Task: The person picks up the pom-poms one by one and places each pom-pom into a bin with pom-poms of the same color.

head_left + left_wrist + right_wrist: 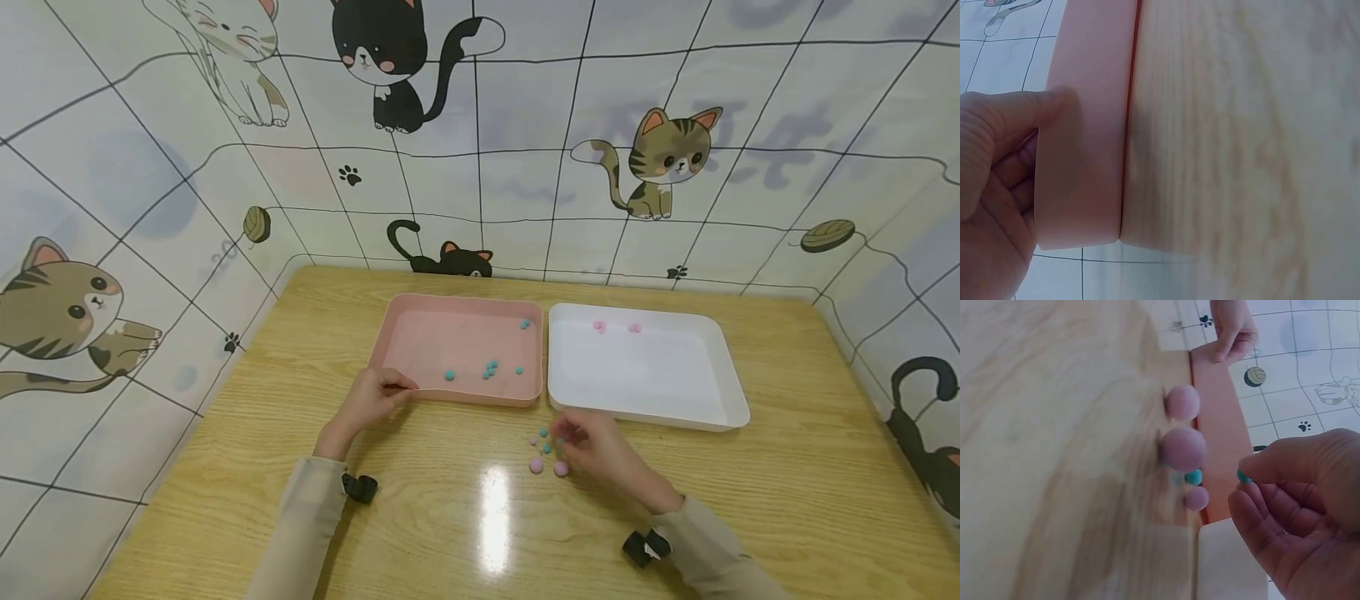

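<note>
My left hand [372,395] grips the near left corner of the pink tray [457,394], its thumb flat on the outer wall in the left wrist view. Between the thumb and forefinger of my right hand [596,446], a small teal ball [1244,477] is pinched, best seen in the right wrist view. That hand is over the table just in front of the white tray [645,375]. Beside its fingertips lie two larger pink balls [536,465], a small pink ball [533,441] and small teal balls [547,448].
Several teal balls [449,376] lie in the pink tray, some touching one another. Two small pink clusters [600,327] sit near the white tray's far side. Both trays stand side by side on the wooden table [420,500], with a cat-print backdrop [525,183] around it.
</note>
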`<move>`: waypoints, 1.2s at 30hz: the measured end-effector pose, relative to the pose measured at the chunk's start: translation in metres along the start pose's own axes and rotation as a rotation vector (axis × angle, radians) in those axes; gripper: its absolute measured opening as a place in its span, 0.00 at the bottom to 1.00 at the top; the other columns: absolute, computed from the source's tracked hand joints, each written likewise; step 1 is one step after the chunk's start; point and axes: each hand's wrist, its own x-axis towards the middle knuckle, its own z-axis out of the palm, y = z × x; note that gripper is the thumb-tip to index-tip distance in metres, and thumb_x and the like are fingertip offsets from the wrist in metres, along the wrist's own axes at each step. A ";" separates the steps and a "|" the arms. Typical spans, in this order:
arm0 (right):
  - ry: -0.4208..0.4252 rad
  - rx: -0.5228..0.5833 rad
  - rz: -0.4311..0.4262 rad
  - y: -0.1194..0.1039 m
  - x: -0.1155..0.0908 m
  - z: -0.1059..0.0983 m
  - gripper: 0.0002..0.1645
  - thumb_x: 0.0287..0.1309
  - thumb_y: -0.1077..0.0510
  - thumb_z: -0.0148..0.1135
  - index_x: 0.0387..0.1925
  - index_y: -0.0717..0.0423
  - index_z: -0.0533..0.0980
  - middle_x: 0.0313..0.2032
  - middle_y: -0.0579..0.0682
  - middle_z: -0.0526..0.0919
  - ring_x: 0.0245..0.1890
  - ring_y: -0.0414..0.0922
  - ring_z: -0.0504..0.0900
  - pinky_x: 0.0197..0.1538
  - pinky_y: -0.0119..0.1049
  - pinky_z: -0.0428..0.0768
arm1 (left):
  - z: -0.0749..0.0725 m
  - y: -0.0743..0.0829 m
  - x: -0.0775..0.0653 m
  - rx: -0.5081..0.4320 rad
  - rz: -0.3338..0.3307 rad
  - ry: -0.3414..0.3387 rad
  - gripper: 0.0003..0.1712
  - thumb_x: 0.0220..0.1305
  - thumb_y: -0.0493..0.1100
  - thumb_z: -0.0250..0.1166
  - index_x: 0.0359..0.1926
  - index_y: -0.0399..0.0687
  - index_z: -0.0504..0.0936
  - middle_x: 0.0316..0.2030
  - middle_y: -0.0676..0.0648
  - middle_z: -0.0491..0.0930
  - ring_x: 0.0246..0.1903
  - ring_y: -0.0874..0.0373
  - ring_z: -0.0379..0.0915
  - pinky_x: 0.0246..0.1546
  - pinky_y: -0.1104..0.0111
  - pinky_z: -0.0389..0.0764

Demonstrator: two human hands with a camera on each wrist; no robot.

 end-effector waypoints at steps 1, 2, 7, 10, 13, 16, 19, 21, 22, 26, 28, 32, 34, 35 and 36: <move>0.005 0.003 0.007 -0.002 0.002 0.000 0.12 0.45 0.77 0.64 0.33 0.63 0.77 0.29 0.53 0.81 0.30 0.44 0.80 0.32 0.32 0.82 | 0.000 0.000 0.000 -0.001 -0.002 -0.001 0.04 0.53 0.28 0.67 0.28 0.38 0.86 0.28 0.42 0.83 0.30 0.55 0.80 0.33 0.69 0.82; 0.010 -0.001 0.011 -0.003 0.004 0.000 0.12 0.46 0.76 0.64 0.33 0.63 0.77 0.30 0.53 0.82 0.30 0.43 0.80 0.32 0.32 0.82 | 0.000 0.000 0.000 -0.001 -0.005 -0.003 0.04 0.54 0.28 0.67 0.29 0.38 0.86 0.28 0.41 0.83 0.30 0.55 0.80 0.33 0.69 0.82; 0.045 0.021 0.005 -0.010 0.014 0.001 0.12 0.46 0.76 0.64 0.33 0.63 0.76 0.30 0.54 0.81 0.29 0.43 0.79 0.33 0.33 0.82 | -0.001 -0.001 0.000 0.002 -0.011 -0.008 0.04 0.54 0.28 0.67 0.29 0.38 0.86 0.29 0.41 0.83 0.30 0.54 0.80 0.33 0.70 0.82; 0.076 0.040 -0.016 -0.013 0.021 0.003 0.12 0.47 0.77 0.63 0.33 0.63 0.76 0.30 0.54 0.81 0.29 0.44 0.80 0.33 0.34 0.82 | 0.000 -0.001 0.000 -0.002 -0.008 -0.008 0.03 0.54 0.28 0.67 0.29 0.38 0.86 0.28 0.42 0.83 0.30 0.54 0.80 0.33 0.70 0.82; 0.103 0.053 -0.033 -0.016 0.028 0.004 0.12 0.48 0.77 0.63 0.35 0.63 0.76 0.31 0.55 0.81 0.30 0.46 0.81 0.34 0.35 0.82 | 0.000 -0.001 0.000 -0.005 -0.006 -0.006 0.03 0.54 0.29 0.67 0.29 0.38 0.86 0.28 0.43 0.83 0.30 0.55 0.80 0.33 0.70 0.82; 0.122 0.070 -0.035 -0.017 0.036 0.006 0.12 0.49 0.76 0.63 0.35 0.62 0.77 0.31 0.55 0.81 0.31 0.48 0.81 0.34 0.37 0.82 | 0.000 -0.001 0.000 -0.005 -0.007 -0.005 0.03 0.54 0.29 0.68 0.29 0.38 0.86 0.28 0.44 0.83 0.30 0.55 0.80 0.33 0.70 0.82; 0.135 0.088 -0.019 -0.019 0.045 0.007 0.11 0.50 0.75 0.63 0.34 0.61 0.77 0.31 0.53 0.81 0.31 0.49 0.80 0.33 0.36 0.82 | 0.000 -0.002 0.000 -0.004 -0.008 -0.006 0.03 0.53 0.29 0.68 0.28 0.38 0.86 0.28 0.44 0.84 0.30 0.55 0.80 0.33 0.70 0.82; 0.137 0.100 0.003 -0.021 0.050 0.007 0.10 0.50 0.74 0.63 0.34 0.61 0.77 0.31 0.52 0.81 0.31 0.48 0.80 0.34 0.35 0.82 | 0.000 -0.002 0.000 -0.004 -0.016 -0.007 0.03 0.53 0.29 0.68 0.28 0.38 0.86 0.28 0.45 0.84 0.30 0.55 0.80 0.33 0.70 0.82; 0.139 0.098 0.010 -0.021 0.053 0.008 0.10 0.50 0.74 0.63 0.34 0.61 0.77 0.31 0.52 0.81 0.31 0.48 0.80 0.34 0.34 0.82 | 0.000 -0.002 0.000 -0.004 -0.020 -0.008 0.03 0.53 0.29 0.68 0.28 0.38 0.86 0.28 0.45 0.84 0.30 0.55 0.80 0.33 0.70 0.82; 0.153 0.107 0.033 -0.023 0.064 0.009 0.10 0.50 0.74 0.64 0.35 0.62 0.77 0.32 0.54 0.82 0.32 0.48 0.80 0.35 0.34 0.82 | -0.001 -0.001 0.000 -0.001 -0.034 -0.014 0.03 0.53 0.28 0.67 0.29 0.37 0.86 0.28 0.45 0.83 0.30 0.54 0.80 0.34 0.71 0.82; 0.169 0.126 0.035 -0.023 0.070 0.010 0.11 0.49 0.74 0.64 0.35 0.63 0.77 0.32 0.56 0.82 0.33 0.50 0.80 0.36 0.37 0.82 | -0.001 0.000 0.000 0.003 -0.032 -0.015 0.03 0.54 0.28 0.67 0.29 0.37 0.86 0.28 0.45 0.83 0.30 0.54 0.80 0.34 0.71 0.82; 0.193 0.170 0.042 -0.026 0.080 0.011 0.10 0.50 0.74 0.64 0.36 0.65 0.77 0.33 0.57 0.81 0.33 0.52 0.79 0.37 0.43 0.82 | -0.001 0.000 0.000 0.011 -0.023 -0.014 0.03 0.53 0.28 0.67 0.29 0.37 0.86 0.28 0.45 0.83 0.30 0.54 0.80 0.34 0.70 0.82; 0.195 0.174 0.048 -0.028 0.084 0.010 0.10 0.51 0.73 0.64 0.37 0.65 0.77 0.33 0.56 0.81 0.34 0.51 0.79 0.37 0.43 0.82 | -0.001 0.000 0.000 0.008 -0.023 -0.016 0.03 0.53 0.28 0.67 0.29 0.37 0.86 0.28 0.45 0.83 0.30 0.54 0.80 0.34 0.70 0.82; 0.196 0.173 0.052 -0.029 0.087 0.010 0.09 0.51 0.73 0.64 0.37 0.65 0.77 0.33 0.56 0.80 0.34 0.51 0.79 0.38 0.42 0.82 | -0.001 0.000 0.000 0.004 -0.024 -0.016 0.03 0.54 0.28 0.67 0.29 0.37 0.86 0.28 0.45 0.83 0.30 0.54 0.80 0.34 0.70 0.82; 0.198 0.176 0.052 -0.030 0.089 0.009 0.09 0.51 0.73 0.64 0.36 0.64 0.77 0.33 0.56 0.80 0.34 0.50 0.79 0.38 0.41 0.82 | -0.001 0.000 0.000 -0.002 -0.027 -0.018 0.03 0.54 0.28 0.67 0.29 0.37 0.86 0.28 0.45 0.83 0.31 0.54 0.80 0.34 0.70 0.82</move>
